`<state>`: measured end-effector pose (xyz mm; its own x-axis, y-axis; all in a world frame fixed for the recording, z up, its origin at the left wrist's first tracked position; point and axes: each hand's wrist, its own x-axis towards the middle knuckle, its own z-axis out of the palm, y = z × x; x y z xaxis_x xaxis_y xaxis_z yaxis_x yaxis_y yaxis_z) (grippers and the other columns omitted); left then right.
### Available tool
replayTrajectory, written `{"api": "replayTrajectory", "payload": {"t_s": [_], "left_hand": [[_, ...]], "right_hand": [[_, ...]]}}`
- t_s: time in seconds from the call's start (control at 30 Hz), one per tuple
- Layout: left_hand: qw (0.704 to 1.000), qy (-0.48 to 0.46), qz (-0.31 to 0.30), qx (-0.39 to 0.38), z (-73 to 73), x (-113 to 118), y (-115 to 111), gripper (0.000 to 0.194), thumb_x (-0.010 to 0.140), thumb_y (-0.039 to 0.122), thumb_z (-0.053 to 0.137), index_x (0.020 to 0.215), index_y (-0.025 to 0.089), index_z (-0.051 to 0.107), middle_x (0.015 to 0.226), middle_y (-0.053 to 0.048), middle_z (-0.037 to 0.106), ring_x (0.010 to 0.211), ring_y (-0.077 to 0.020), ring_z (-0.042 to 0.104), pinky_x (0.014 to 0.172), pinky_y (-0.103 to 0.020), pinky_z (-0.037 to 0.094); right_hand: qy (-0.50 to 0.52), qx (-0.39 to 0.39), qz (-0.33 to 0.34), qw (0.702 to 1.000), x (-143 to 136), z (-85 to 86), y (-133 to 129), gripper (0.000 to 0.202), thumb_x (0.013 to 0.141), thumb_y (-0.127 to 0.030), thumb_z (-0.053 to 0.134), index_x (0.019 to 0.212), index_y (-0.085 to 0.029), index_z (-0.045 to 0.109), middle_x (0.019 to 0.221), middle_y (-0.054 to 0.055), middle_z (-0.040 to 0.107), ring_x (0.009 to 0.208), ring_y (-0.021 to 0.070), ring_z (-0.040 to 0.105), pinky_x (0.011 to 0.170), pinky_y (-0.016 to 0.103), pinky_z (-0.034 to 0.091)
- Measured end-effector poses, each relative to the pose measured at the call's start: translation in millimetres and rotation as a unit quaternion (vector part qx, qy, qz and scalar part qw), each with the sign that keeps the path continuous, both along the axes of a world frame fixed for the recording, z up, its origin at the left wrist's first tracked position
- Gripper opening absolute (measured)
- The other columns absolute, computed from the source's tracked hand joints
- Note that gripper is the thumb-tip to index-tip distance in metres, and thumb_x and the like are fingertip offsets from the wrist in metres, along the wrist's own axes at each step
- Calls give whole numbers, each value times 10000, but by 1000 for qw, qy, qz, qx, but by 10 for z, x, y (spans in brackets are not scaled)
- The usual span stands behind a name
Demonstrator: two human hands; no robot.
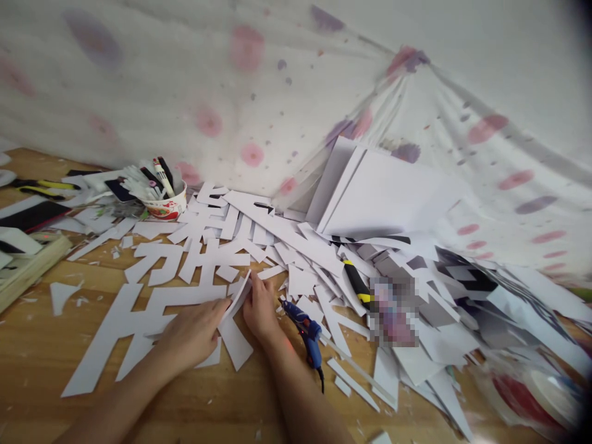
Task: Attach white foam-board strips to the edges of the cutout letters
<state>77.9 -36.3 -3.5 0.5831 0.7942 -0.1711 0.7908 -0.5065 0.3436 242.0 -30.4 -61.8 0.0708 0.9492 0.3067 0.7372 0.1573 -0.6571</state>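
Fingertips of both hands, left point(197, 330) and right point(261, 308), meet a narrow white strip point(238, 299): the left grip is closed on its lower part, the right grip on its upper end. The strip tilts over white cut-outs point(99, 345) on the wooden desk point(185, 410). Just beside the right hand lies a blue glue gun point(309, 333); a cup point(165, 206) of pens stands farther back, near the patterned sheet point(208, 92).
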Motion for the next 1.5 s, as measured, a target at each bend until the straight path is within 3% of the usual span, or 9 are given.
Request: {"api": "replayTrajectory", "payload": {"t_s": [0.13,0.27,0.4,0.73,1.5], "left_hand": [[1000,8,-9,4,-25,5,15,485,699,78,400,1148,242,479,1102,-59,581,962,-222,569,793,-346,413],[1000,16,-8,6,-30,17,20,463,708,66,379,1123,244,487,1084,-60,572,944,-221,569,766,-347,417],[1000,8,-22,13,-27,12,22,480,701,53,376,1131,234,487,1086,-58,582,954,-216,568,780,-343,418],[1000,7,-6,0,-41,14,23,497,700,59,401,1147,252,498,1123,-55,597,973,-215,576,804,-343,424],[999,10,-21,25,-26,20,9,511,679,64,404,1155,224,498,1044,-55,614,948,-226,576,795,-360,431]], "right_hand": [[32,30,30,999,13,-84,16,605,687,-2,380,1283,-103,353,1181,157,515,1085,244,468,922,427,393],[62,51,29,996,7,-141,31,579,669,-13,393,1243,-85,361,1100,162,521,1033,229,497,891,405,426],[59,51,16,997,6,-123,14,550,680,-32,411,1224,-98,365,1028,146,527,972,232,512,824,403,460],[-1,30,-14,999,-14,-119,-13,629,627,-1,413,1242,-121,358,1043,141,501,989,250,488,860,444,429],[-9,38,-40,998,-23,-93,-51,504,693,-54,429,1194,-114,422,1006,142,540,966,258,503,845,441,431]]}}
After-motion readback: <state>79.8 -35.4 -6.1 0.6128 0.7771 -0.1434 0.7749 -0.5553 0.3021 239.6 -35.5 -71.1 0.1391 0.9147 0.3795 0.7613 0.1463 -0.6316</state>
